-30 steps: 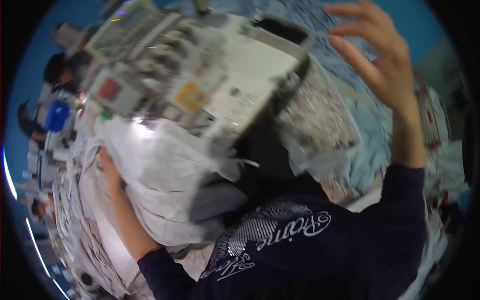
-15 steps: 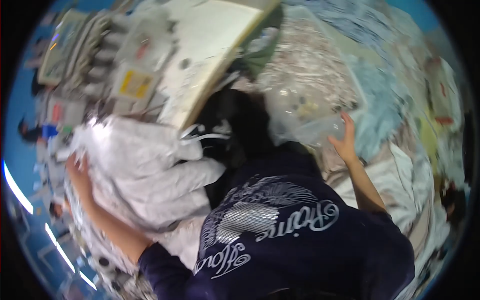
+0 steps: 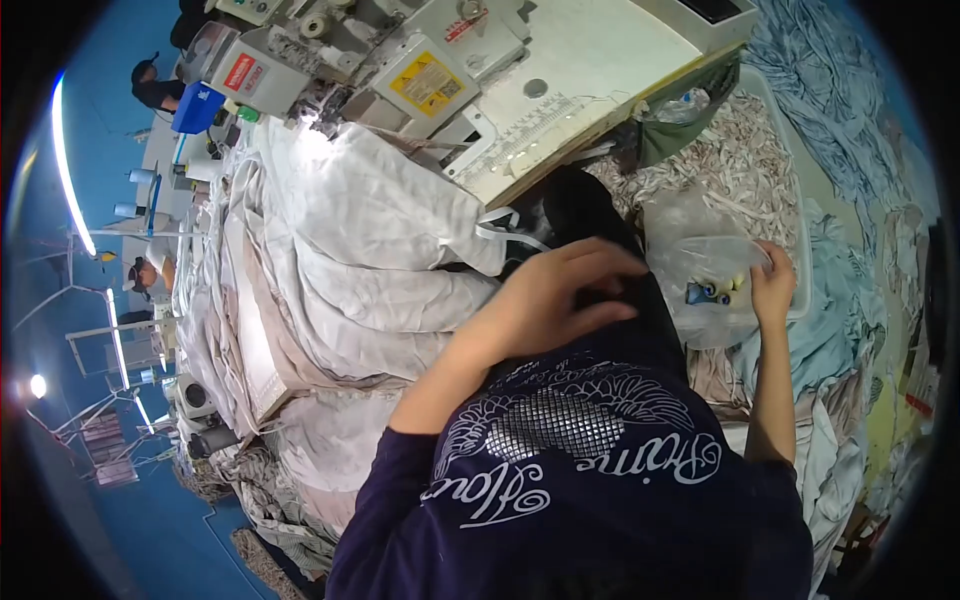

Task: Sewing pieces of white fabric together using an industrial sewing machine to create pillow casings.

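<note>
My right hand (image 3: pixel 774 286) pinches the upper edge of a clear plastic bag (image 3: pixel 690 205) beside my right thigh. Small blue, dark and yellow pieces (image 3: pixel 712 292) show inside the bag; their kind is too small to tell. Over my lap, my left hand (image 3: pixel 565 298) is in the air with its fingers apart and nothing in them, pointing toward the bag. White cloth (image 3: pixel 370 240) lies to its left, running up to the lit end of a sewing machine (image 3: pixel 400 75). A white strip (image 3: pixel 510 232) hangs off that cloth near my left hand.
A bin (image 3: pixel 800 190) full of pale fabric scraps stands behind the bag. Light blue cloth (image 3: pixel 835 270) is heaped at its right. The machine's worktable (image 3: pixel 590 85) has a corner jutting toward my lap. Two people (image 3: pixel 155 88) are far off at the left.
My left hand has come off the white cloth at the left and crossed rightward over my lap. My right hand, open before, has closed on the bag's edge. The view has swung left.
</note>
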A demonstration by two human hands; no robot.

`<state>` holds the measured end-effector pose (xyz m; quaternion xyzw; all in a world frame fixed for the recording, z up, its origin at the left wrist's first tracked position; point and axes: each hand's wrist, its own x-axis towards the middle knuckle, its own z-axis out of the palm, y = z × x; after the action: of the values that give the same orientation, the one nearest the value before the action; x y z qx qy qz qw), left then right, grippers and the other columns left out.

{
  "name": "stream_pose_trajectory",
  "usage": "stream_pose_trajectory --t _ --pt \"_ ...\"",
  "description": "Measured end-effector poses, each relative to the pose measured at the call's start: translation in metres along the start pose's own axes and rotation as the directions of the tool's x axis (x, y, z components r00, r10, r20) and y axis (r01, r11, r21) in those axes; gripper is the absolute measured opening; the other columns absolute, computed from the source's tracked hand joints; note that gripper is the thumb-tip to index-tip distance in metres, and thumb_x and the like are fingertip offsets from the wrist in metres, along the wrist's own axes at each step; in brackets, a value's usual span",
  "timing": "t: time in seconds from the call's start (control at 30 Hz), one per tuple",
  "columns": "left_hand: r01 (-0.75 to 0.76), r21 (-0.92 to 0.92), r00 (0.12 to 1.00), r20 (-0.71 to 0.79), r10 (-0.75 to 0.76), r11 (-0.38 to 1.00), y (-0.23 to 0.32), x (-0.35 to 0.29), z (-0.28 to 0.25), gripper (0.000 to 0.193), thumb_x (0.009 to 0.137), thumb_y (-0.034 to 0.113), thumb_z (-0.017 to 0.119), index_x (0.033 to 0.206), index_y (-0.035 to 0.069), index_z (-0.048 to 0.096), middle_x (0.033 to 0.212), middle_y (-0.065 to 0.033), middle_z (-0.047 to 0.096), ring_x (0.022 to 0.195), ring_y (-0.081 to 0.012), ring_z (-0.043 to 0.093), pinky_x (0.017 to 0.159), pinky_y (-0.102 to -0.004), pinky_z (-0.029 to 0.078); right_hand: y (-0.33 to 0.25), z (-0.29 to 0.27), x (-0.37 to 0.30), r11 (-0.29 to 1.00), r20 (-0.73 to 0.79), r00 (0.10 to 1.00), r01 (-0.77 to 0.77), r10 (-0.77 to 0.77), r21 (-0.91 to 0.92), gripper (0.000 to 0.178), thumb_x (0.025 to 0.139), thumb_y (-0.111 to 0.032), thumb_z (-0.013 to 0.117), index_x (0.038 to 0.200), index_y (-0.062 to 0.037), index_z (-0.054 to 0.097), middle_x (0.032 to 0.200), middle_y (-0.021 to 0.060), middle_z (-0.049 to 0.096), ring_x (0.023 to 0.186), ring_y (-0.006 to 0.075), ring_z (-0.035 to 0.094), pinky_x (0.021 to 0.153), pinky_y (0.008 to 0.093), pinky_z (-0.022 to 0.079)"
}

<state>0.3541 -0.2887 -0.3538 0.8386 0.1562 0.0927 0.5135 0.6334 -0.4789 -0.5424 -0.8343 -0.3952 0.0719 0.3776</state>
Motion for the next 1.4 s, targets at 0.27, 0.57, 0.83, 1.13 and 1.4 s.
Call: stream_pose_trajectory --t 0.27,0.57,0.83,1.13,1.4 --pt "-0.085 0.554 0.971 -0.140 0.193 0.828 -0.061 0.074 0.091 0.089 0.061 0.031 0.079 0.132 0.002 0.034 0.131 -0.0186 0.040 0.113 -0.0354 0.045 0.095 -0.0433 0.036 -0.084 -0.041 0.046 0.831 0.200 0.978 -0.154 0.052 0.535 0.030 0.075 0.000 0.060 0.105 -0.0007 0.060 0.096 0.0024 0.062 0.091 0.0113 0.057 0.080 0.0235 0.044" --pt "0.120 0.346 0.978 -0.201 -0.052 0.931 -0.080 0.090 0.103 0.031 0.069 0.005 0.066 0.099 0.003 0.060 0.081 -0.0127 0.061 0.069 -0.0276 0.059 0.066 -0.0370 0.048 -0.054 -0.073 0.032 0.909 0.231 0.970 -0.159 0.072 0.386 0.028 0.073 0.006 0.060 0.100 -0.0012 0.061 0.087 0.0010 0.060 0.079 0.0082 0.056 0.070 0.0215 0.044" --pt "0.194 -0.076 0.981 0.005 -0.194 0.978 -0.062 0.106 0.126 0.034 0.070 0.005 0.067 0.102 0.001 0.058 0.086 -0.0127 0.063 0.078 -0.0208 0.063 0.072 -0.0293 0.049 -0.009 -0.081 -0.024 0.992 -0.085 0.989 -0.116 0.120 0.050 0.022 0.071 0.003 0.065 0.092 -0.0014 0.064 0.087 0.0070 0.062 0.076 0.0173 0.059 0.069 0.0264 0.046" --pt "-0.061 0.005 0.998 -0.023 0.062 0.998 -0.055 0.109 0.130 0.027 0.072 -0.003 0.064 0.099 0.000 0.061 0.087 -0.0106 0.064 0.081 -0.0179 0.063 0.076 -0.0264 0.049 0.004 -0.078 -0.046 0.987 -0.205 0.967 -0.135 0.150 0.085 0.022 0.069 0.002 0.069 0.090 -0.0021 0.065 0.085 0.0071 0.061 0.076 0.0180 0.059 0.067 0.0255 0.047" --pt "0.177 -0.221 0.949 -0.221 -0.226 0.959 -0.082 0.101 0.112 0.019 0.081 -0.002 0.062 0.099 -0.001 0.060 0.090 -0.0036 0.064 0.084 -0.0083 0.059 0.077 -0.0204 0.046 -0.007 -0.042 -0.064 0.996 -0.236 0.971 0.001 0.021 0.094 0.043 0.066 0.002 0.072 0.106 -0.0063 0.059 0.100 0.0106 0.058 0.091 0.0276 0.059 0.077 0.0320 0.048"
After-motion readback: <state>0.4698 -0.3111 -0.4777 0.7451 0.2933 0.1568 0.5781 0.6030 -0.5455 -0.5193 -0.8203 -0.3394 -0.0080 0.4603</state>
